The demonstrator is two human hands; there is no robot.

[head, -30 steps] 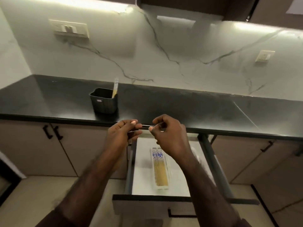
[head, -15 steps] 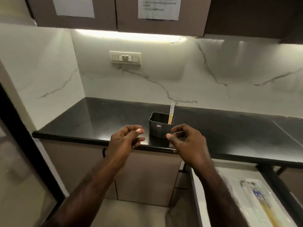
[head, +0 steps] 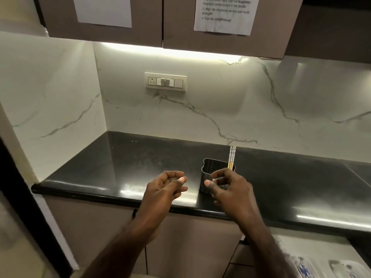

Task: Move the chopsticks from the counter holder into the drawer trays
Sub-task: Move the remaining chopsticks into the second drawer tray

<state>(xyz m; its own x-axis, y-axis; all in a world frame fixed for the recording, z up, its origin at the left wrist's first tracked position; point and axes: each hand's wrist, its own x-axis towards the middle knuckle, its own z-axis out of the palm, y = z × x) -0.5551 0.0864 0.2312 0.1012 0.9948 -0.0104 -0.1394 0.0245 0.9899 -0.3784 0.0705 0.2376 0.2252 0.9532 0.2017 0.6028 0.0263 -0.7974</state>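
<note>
A dark metal holder (head: 208, 169) stands on the black counter (head: 140, 157). Two chopsticks (head: 232, 157) lean upright in its right corner. My right hand (head: 228, 189) hovers just in front of the holder, fingers curled and apart, holding nothing. My left hand (head: 166, 187) hangs over the counter's front edge to the holder's left, loosely curled and empty. The open drawer (head: 313, 249) shows at the bottom right, with clear trays (head: 341, 267) holding chopsticks with blue-patterned ends (head: 303, 269).
A marble backsplash with a switch panel (head: 165, 82) rises behind the counter. Upper cabinets carry paper sheets (head: 224, 13). A side wall closes the counter's left end. Closed lower cabinet doors (head: 100, 227) sit under the counter.
My view swung up and left from the drawer to the counter. The chopstick held between both hands a second ago is gone from them. Both hands moved to the holder.
</note>
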